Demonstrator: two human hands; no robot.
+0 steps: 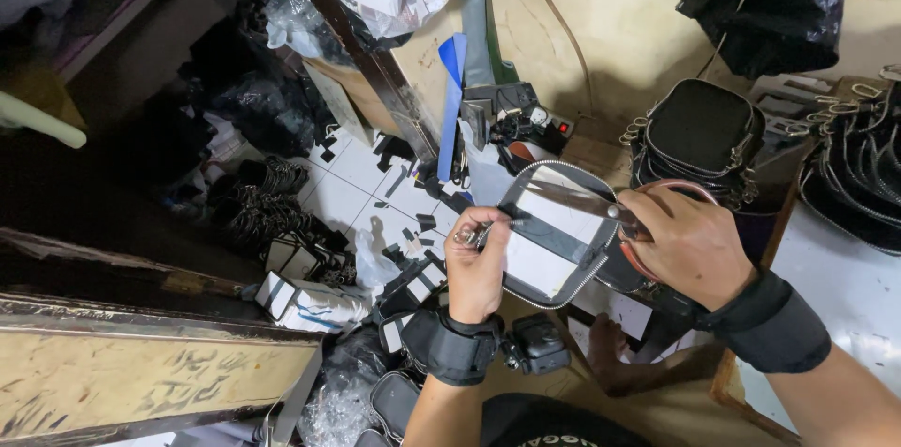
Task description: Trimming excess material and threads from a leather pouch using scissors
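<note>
Your left hand (476, 269) is nearest to you, just left of centre, clenched around the near-left edge of a bag panel (554, 241), with its fingertips pinching the metal zipper pull (466, 236) at that edge. A black strap wraps that wrist, and a small black camera (537, 344) sits just beside it, toward your body.

The bag panel is held up between both hands, tilted. It is a rounded rectangle with a clear middle, a dark band across it and a zipper chain (563, 295) running round its rim.

Your right hand (690, 245) lies at the panel's right edge, closed on the reddish handles of a pair of scissors (582, 198). The blades point left across the upper part of the panel and lie over it.

Under the panel, a wooden desk (741, 381) edge runs along your right side. To the left, the tiled floor (361, 180) is strewn with black offcuts and small boxes (300, 302), so open room there is limited.

Farther off, a stack of black bags (704, 133) stands just beyond your right hand, close to the scissors. The wall (619, 25) closes the far side.
</note>
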